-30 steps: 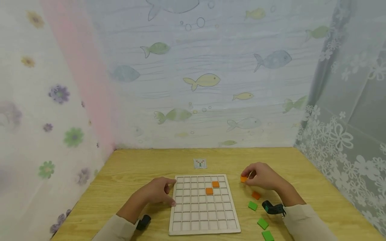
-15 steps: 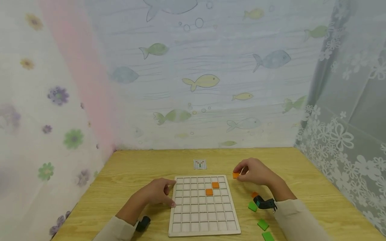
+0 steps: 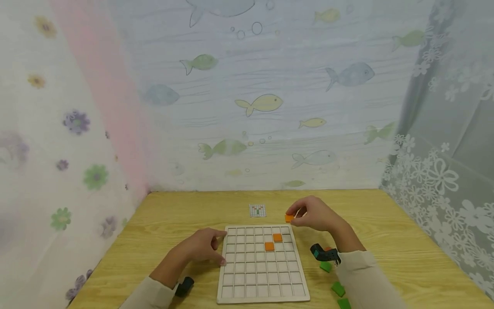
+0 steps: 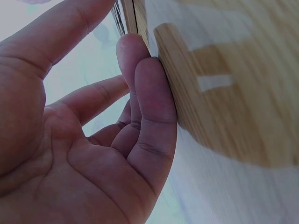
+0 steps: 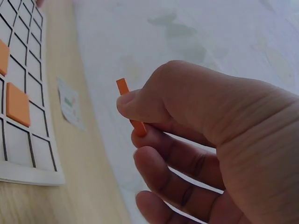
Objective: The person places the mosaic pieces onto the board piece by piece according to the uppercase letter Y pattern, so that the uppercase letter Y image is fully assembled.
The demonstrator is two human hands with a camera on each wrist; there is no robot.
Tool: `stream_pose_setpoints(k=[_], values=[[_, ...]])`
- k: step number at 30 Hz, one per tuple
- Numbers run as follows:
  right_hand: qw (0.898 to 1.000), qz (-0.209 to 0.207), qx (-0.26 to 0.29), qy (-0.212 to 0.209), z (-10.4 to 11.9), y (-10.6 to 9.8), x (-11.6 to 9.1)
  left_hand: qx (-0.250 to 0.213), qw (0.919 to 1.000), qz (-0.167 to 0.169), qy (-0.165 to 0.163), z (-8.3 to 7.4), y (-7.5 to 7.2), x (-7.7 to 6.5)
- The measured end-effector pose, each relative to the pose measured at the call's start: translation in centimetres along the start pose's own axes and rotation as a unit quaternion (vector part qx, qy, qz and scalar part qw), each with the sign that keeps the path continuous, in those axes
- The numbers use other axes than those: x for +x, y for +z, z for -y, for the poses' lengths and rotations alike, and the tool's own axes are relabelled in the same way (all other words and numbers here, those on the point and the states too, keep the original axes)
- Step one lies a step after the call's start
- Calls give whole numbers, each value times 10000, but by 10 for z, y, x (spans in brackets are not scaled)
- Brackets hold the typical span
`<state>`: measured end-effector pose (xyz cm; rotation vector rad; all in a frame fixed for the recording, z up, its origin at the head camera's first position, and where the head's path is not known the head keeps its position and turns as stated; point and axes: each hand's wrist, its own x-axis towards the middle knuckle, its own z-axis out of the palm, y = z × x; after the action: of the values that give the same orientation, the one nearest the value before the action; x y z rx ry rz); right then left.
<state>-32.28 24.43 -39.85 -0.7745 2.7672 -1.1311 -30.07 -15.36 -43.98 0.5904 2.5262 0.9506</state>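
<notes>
My right hand (image 3: pixel 314 214) pinches an orange square tile (image 3: pixel 289 218) between thumb and fingertips, just beyond the far right corner of the white grid board (image 3: pixel 251 279). In the right wrist view this tile (image 5: pixel 122 86) is seen nearly edge-on, with the thumb across it. Two more orange tiles, one farther right (image 3: pixel 277 237) and one nearer (image 3: pixel 269 246), lie in diagonally adjoining cells of the board. At the board's left edge, the thumb and index finger of my left hand (image 3: pixel 200 244) are spread apart with their tips against the rim; its other fingers bend inward.
A small printed grid card (image 3: pixel 257 210) lies behind the board. Right of the board are several green tiles (image 3: pixel 338 289) and another orange tile (image 3: pixel 327 248), mostly hidden by the black wrist camera (image 3: pixel 323 254). Patterned curtains (image 3: pixel 262 128) enclose the wooden table (image 3: pixel 185 206).
My right hand has carried the orange tile leftward and away from me, from beside the board to near its far right corner. The left hand stays at the board's edge.
</notes>
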Motion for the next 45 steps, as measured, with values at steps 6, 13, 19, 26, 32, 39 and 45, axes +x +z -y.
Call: stream_pose_setpoints(k=[6,13,19,26,32,39,45], values=[[9999,-71,81,-39,0,11,3,49,10000,-79,-14,0,0,-2],[9998,128,128,-128,2,25,6,-44,10000,-2,65,-1,0,-3],[9995,274,49,-163,4,32,10,-15,10000,-24,10,-1,0,-4],[9994,309,34,-167,9,47,15,-167,9999,12,-11,-2,-2,-4],[9996,250,20,-129,10,59,17,-98,9999,-9,-17,-4,1,-3],[9992,139,-113,-352,13,69,20,-44,10000,-18,-10,-5,0,-2],[9980,164,-167,-589,20,78,21,25,10000,-30,1,-2,1,-1]])
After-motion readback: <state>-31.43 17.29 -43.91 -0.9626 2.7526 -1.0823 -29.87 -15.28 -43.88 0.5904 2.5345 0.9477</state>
